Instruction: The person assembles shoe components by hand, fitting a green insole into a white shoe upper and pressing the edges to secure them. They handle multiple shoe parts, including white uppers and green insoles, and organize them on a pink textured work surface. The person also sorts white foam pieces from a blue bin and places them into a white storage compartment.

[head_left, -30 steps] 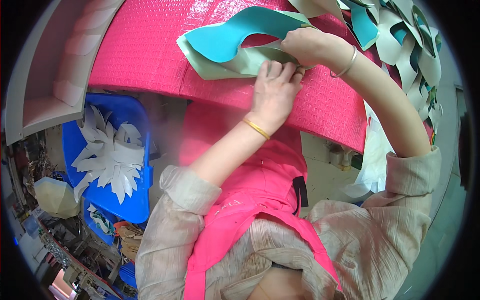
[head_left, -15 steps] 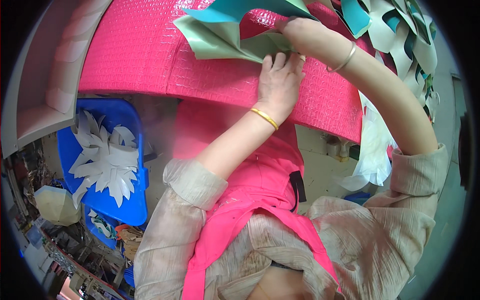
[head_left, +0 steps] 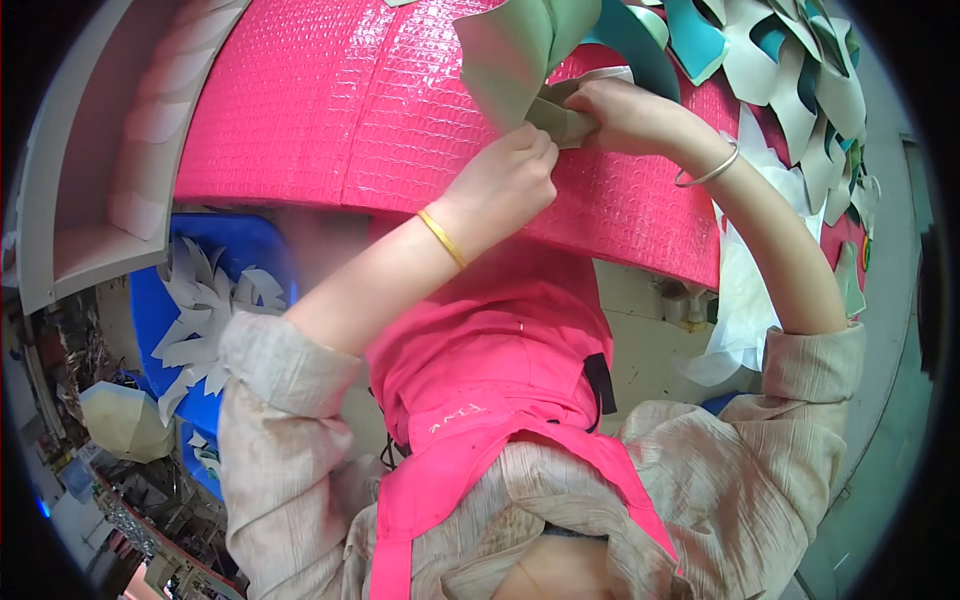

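Note:
Both hands are over a pink quilted table covering [head_left: 270, 120]. A large, curved, pale green sheet [head_left: 505, 60], teal on parts of its other face, stands up from the surface. My left hand [head_left: 507, 178], with a yellow bracelet at the wrist, pinches the lower end of this sheet. Close beside it, my right hand [head_left: 635, 112], below a silver bangle, grips the narrowed, folded part between finger and thumb. The fingertips nearly meet, and the folds hide just what lies between them.
Many pale green and teal leaf-shaped pieces [head_left: 750, 50] hang in a pile at the far right. White sheeting [head_left: 755, 270] drapes below them. A blue tub [head_left: 255, 240] with white cut pieces [head_left: 200, 320] stands at left, beside a grey-white panel [head_left: 75, 150].
The sheet has swung upright and moved right. My left hand has turned and closed on its lower end; my right hand has shifted slightly right and down.

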`<state>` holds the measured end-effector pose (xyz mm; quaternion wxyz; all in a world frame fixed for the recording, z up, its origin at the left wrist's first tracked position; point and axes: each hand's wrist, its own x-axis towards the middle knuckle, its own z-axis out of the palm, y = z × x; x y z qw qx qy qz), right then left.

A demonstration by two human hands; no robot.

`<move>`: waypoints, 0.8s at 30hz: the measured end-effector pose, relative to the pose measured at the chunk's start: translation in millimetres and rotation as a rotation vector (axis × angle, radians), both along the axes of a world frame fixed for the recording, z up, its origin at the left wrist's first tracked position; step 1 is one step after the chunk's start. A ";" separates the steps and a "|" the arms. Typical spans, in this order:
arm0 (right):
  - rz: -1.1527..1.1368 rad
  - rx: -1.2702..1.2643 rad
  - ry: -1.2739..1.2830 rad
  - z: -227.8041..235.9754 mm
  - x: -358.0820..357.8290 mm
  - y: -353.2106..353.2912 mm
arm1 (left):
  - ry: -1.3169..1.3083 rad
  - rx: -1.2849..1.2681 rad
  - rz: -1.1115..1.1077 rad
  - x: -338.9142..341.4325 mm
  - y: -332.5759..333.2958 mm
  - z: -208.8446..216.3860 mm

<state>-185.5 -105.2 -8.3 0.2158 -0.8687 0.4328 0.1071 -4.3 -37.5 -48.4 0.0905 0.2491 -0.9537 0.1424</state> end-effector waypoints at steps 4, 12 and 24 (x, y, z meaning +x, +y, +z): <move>-0.054 -0.149 -0.077 -13.9 14.3 7.7 | 0.179 0.031 0.131 1.2 11.3 -13.1; -0.016 -0.177 0.214 -2.6 29.8 2.6 | 0.450 0.234 0.284 8.9 20.6 -24.9; 0.222 -0.243 0.205 -10.6 20.6 -17.2 | 0.555 0.157 0.402 -27.6 16.2 -33.1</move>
